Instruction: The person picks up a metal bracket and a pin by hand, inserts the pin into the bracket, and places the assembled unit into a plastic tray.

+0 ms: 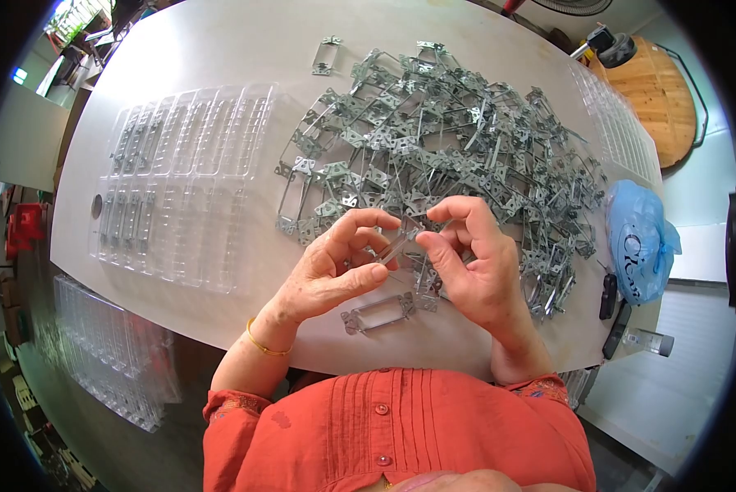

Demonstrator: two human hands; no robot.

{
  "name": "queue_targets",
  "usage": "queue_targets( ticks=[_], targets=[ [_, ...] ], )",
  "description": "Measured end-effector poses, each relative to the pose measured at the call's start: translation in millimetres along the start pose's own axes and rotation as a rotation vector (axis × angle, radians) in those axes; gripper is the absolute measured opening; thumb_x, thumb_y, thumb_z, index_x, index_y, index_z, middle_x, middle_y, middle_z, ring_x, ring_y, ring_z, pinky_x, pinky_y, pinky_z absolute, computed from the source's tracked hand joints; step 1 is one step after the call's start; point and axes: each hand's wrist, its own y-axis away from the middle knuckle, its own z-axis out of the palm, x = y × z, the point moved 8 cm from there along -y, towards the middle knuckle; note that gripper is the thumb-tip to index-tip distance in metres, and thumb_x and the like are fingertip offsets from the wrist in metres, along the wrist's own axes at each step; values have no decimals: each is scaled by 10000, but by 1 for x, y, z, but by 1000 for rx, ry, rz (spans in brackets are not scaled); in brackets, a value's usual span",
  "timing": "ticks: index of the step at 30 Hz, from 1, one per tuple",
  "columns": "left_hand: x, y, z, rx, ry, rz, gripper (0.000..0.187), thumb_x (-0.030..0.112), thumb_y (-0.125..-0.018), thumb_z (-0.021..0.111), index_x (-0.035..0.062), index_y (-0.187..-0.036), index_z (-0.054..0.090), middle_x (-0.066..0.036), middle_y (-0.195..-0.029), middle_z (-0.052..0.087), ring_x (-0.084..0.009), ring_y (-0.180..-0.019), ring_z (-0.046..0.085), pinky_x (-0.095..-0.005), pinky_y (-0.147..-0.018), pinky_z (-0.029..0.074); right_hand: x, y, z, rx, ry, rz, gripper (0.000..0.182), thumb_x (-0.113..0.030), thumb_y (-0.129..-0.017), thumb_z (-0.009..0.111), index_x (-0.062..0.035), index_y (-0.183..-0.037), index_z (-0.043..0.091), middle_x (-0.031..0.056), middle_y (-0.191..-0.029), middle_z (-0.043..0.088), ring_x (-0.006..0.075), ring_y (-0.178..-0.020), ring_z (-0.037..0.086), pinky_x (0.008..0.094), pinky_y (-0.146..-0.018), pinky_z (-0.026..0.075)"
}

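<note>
Above the front of the pile, my two hands meet at a small metal bracket frame (396, 243) held at a slant. My left hand (335, 266) is curled around its lower end, with thumb and fingers on either side. At the upper end, the thumb and forefinger of my right hand (478, 266) close in on the bracket; the exact contact is partly hidden. Just below my hands, another bracket frame (378, 313) lies flat on the table. Behind them spreads a large tangled heap of the same metal brackets (458, 131).
A clear plastic tray (195, 184) on the left holds several brackets in its left slots. More clear trays (118, 344) are stacked lower left. One bracket (327, 56) lies apart at the back. On the right are a blue plastic bag (638, 238) and a bottle (648, 340).
</note>
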Motion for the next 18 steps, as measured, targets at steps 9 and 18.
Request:
queue_targets(
  ticks=[9,18],
  targets=[
    [-2,1,3,-116,-114,62,579,230,-949,734,64,-1448,492,-23,-1042,620,-38,-772,554,-210,-660,417,21,3,14,-244,-392,292,151,-159,-1036,635,-14,-1030,594,20,-651,652,44,-577,600,229,-527,463],
    [-5,2,20,-302,-356,-33,601,287,-879,793,35,-1389,601,-43,-977,681,-57,-660,571,-220,-574,426,6,1,1,-157,-56,60,131,-108,-1024,619,-32,-920,595,-35,-592,573,12,-527,480,232,-472,363]
  ],
)
